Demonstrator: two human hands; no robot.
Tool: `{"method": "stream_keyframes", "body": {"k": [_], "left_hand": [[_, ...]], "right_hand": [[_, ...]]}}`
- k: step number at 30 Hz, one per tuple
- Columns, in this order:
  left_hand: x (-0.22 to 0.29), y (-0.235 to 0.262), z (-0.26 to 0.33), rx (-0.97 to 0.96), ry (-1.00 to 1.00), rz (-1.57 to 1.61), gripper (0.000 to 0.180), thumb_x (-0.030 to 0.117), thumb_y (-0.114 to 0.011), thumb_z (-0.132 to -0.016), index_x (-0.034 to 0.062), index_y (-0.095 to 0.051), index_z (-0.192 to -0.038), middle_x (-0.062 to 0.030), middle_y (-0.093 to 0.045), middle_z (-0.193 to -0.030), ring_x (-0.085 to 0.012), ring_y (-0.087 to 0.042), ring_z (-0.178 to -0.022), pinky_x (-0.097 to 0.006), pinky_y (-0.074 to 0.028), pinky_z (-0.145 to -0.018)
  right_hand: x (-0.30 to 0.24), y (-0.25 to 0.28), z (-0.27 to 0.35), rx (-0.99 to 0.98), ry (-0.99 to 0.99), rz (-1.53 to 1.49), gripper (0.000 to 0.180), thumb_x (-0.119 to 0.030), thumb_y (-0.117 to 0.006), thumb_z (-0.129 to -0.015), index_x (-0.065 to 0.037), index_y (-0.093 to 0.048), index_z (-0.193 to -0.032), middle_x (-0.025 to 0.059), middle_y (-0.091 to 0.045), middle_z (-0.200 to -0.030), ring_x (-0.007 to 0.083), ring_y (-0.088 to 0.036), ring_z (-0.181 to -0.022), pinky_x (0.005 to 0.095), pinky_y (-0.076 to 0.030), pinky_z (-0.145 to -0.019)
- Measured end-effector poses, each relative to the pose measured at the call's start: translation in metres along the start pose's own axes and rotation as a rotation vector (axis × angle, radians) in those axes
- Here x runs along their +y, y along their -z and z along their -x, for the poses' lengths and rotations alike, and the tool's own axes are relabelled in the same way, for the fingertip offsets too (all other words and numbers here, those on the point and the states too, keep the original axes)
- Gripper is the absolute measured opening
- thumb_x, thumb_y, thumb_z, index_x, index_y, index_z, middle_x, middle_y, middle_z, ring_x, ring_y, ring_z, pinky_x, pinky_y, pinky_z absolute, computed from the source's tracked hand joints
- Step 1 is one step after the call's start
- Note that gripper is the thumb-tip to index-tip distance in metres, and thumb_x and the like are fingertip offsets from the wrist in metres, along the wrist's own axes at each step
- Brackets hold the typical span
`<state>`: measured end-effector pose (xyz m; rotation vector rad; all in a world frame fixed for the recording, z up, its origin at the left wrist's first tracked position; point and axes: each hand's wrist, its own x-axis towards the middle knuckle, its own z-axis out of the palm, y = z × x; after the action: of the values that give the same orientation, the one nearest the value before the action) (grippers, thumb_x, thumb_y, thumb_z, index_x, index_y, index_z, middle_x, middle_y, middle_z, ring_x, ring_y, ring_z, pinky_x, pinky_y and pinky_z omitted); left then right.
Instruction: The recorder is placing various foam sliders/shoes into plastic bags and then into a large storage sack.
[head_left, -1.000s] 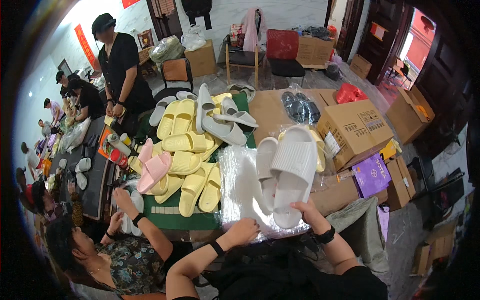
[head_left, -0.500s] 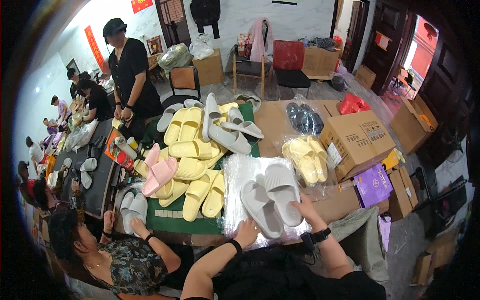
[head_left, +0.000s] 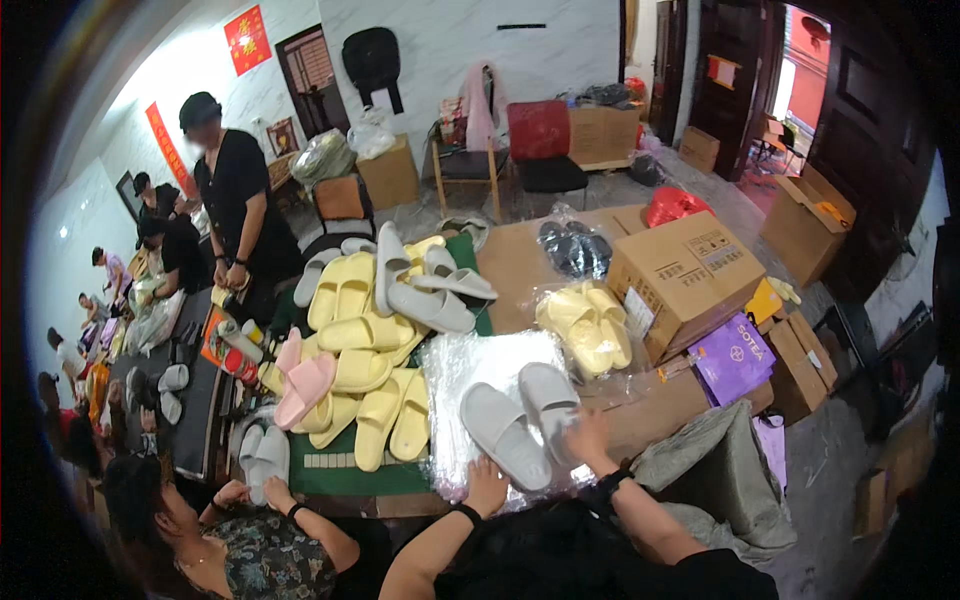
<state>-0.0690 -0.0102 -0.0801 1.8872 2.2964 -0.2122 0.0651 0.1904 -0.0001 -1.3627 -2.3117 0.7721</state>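
A pair of grey slippers lies on a stack of clear plastic bags (head_left: 445,400) in front of me, the left slipper (head_left: 503,432) and the right slipper (head_left: 548,395) side by side with toes pointing away. My left hand (head_left: 487,488) rests on the near edge of the bags, fingers stretched out, just below the left slipper's heel. At the right slipper's outer side is my right hand (head_left: 587,438), smeared by motion, so its grip is hidden. Left of the bags, yellow slippers (head_left: 380,405) are heaped with a pink pair (head_left: 302,380) and several grey slippers (head_left: 430,300).
A carton (head_left: 685,285) stands right, beside bagged yellow slippers (head_left: 590,330) and bagged dark slippers (head_left: 575,247). Purple bags (head_left: 732,360) and a grey sack (head_left: 715,465) sit near my right arm. At left, a co-worker (head_left: 240,535) handles grey slippers (head_left: 265,455).
The two grey slippers have shifted and now lie more evenly side by side, overlapping less. My right hand is moving along the right slipper. The whole view has tilted slightly.
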Motion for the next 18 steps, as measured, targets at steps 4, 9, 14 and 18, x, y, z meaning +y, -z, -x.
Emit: {"method": "stream_keyframes", "body": {"k": [4, 9, 14, 18], "left_hand": [[0.022, -0.002, -0.001, 0.173, 0.059, -0.164, 0.035, 0.023, -0.040, -0.084, 0.0037, -0.060, -0.105, -0.0275, -0.041, -0.129, -0.0484, -0.027, -0.125, -0.066, -0.012, -0.098], [0.024, -0.040, -0.001, 0.263, 0.019, -0.128, 0.040, 0.024, -0.041, -0.082, -0.0018, -0.055, -0.110, -0.0273, -0.045, -0.123, -0.0437, -0.037, -0.117, -0.064, -0.026, -0.091], [0.042, 0.019, 0.010, -0.117, 0.042, 0.125, 0.037, 0.017, -0.044, -0.084, -0.0003, -0.052, -0.115, -0.0185, -0.043, -0.129, -0.0352, -0.030, -0.126, -0.055, -0.027, -0.099], [0.039, 0.014, 0.022, -0.042, 0.006, -0.071, 0.035, 0.018, -0.044, -0.085, -0.0029, -0.053, -0.111, -0.0196, -0.053, -0.116, -0.0325, -0.045, -0.112, -0.050, -0.036, -0.092]], "right_hand": [[0.017, -0.037, 0.001, -0.429, 0.321, 0.018, 0.037, -0.036, -0.063, -0.071, -0.028, -0.062, -0.107, 0.0300, -0.036, -0.125, 0.0452, -0.036, -0.115, 0.0455, -0.031, -0.098], [0.005, -0.074, -0.005, -0.556, 0.546, 0.080, 0.052, -0.044, -0.063, -0.069, -0.039, -0.052, -0.120, 0.0312, -0.026, -0.131, 0.0496, -0.025, -0.123, 0.0521, -0.026, -0.099], [-0.006, -0.072, -0.024, -0.536, 0.339, 0.112, 0.061, -0.044, -0.062, -0.070, -0.028, -0.046, -0.126, 0.0273, -0.032, -0.129, 0.0452, -0.033, -0.119, 0.0550, -0.032, -0.092], [-0.009, -0.061, -0.023, -0.636, 0.423, -0.164, 0.056, -0.041, -0.061, -0.072, -0.006, -0.049, -0.114, 0.0198, -0.047, -0.123, 0.0344, -0.045, -0.113, 0.0399, -0.038, -0.092]]}}
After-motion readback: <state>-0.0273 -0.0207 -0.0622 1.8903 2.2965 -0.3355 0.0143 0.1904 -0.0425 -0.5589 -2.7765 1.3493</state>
